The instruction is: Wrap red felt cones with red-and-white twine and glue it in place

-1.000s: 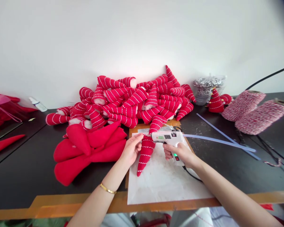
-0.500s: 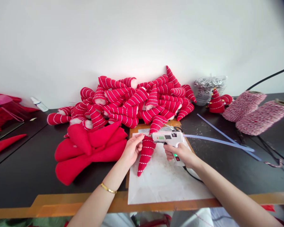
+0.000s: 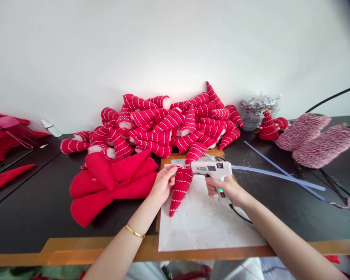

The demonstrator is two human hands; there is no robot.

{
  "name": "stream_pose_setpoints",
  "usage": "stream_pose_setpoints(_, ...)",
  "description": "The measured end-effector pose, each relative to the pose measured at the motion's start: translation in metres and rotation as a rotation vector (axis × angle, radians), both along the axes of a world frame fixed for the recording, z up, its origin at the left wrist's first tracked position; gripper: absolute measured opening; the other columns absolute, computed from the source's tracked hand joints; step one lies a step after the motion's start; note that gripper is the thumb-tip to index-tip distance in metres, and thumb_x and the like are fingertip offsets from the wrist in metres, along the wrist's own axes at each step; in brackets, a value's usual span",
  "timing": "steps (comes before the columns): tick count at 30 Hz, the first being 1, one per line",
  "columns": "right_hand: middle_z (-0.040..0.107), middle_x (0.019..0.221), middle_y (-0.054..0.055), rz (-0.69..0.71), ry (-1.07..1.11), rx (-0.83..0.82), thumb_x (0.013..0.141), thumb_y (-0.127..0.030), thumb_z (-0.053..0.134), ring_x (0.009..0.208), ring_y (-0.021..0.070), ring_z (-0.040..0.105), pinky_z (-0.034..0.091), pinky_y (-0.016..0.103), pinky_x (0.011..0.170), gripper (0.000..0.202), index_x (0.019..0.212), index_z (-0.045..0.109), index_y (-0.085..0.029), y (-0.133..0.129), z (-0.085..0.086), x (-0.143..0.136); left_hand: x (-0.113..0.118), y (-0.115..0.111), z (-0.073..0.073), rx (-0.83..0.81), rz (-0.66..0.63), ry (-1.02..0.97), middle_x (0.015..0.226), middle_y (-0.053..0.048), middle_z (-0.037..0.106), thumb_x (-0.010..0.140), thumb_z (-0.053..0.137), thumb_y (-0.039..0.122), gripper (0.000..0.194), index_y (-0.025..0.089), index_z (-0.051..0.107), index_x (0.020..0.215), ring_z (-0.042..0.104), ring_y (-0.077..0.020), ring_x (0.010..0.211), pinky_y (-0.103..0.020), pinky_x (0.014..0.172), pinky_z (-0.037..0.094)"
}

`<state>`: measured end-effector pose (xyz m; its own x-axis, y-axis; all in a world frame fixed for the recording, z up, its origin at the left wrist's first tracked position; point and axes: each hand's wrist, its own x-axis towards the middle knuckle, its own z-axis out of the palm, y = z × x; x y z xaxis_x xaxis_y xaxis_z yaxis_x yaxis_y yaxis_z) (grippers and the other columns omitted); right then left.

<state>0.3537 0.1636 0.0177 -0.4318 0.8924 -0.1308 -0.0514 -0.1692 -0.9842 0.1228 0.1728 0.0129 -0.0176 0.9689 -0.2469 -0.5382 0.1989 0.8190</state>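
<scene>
Striped cone [image 3: 182, 184]: over the paper sheet [image 3: 207, 229] on the desk [image 3: 280, 217], tip at the near end.
Handling: probably light, soft, padded, not slippery; easily squashed. Best held mid-body, clear of the glue gun [image 3: 211, 168].
Left hand [image 3: 163, 183]: fingers pinched on the striped cone's left edge; exact bit nipped too small to tell.
Right hand [image 3: 230, 188]: fingers wrapped round the glue gun's handle.
Clear container [image 3: 251, 116]: back right, silvery strands inside; bag or tub, unsure.
Pinkish see-through pouch [image 3: 19, 134]: far left, contents unclear.
</scene>
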Motion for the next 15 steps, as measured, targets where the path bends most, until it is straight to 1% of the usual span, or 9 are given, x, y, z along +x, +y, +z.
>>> stream_pose_setpoints(3,0.049,0.057,-0.001,0.019,-0.035,0.021,0.082,-0.054,0.068,0.054,0.0135,0.046,0.040,0.030,0.058,0.045,0.061,0.049,-0.019,-0.0005,-0.0014,-0.0007,0.0008,-0.0005,0.0015,0.000,-0.004,0.006,0.053,0.009,0.050,0.055,0.092,0.029,0.042,0.013,0.066,0.085,0.038,-0.0006,0.041,-0.012,0.039,0.025)
stream_pose_setpoints(8,0.053,0.057,0.002,0.064,-0.180,0.046,0.086,-0.059,0.062,0.056,0.0147,0.048,0.034,0.029,0.056,0.051,0.056,0.049,-0.019,-0.0020,-0.0022,-0.0021,0.0020,-0.0014,0.0028,-0.001,-0.008,0.033,0.052,0.009,0.049,0.057,0.092,0.029,0.041,0.013,0.067,0.086,0.037,-0.0005,0.042,-0.012,0.040,0.024)
stream_pose_setpoints(12,0.054,0.058,0.003,0.059,-0.164,0.048,0.086,-0.059,0.062,0.058,0.0153,0.049,0.036,0.029,0.058,0.050,0.057,0.050,-0.019,-0.0015,-0.0026,-0.0021,0.0020,-0.0019,0.0027,0.007,-0.013,0.043,0.053,0.009,0.050,0.057,0.092,0.030,0.042,0.014,0.067,0.087,0.037,-0.0006,0.042,-0.012,0.040,0.024)
stream_pose_setpoints(15,0.055,0.058,0.003,0.070,-0.183,0.056,0.086,-0.059,0.061,0.056,0.0146,0.047,0.034,0.029,0.057,0.051,0.057,0.051,-0.019,-0.0016,-0.0014,-0.0027,0.0022,-0.0019,0.0026,0.007,-0.012,0.044,0.053,0.008,0.051,0.057,0.092,0.030,0.042,0.014,0.067,0.086,0.037,-0.0006,0.042,-0.012,0.040,0.024)
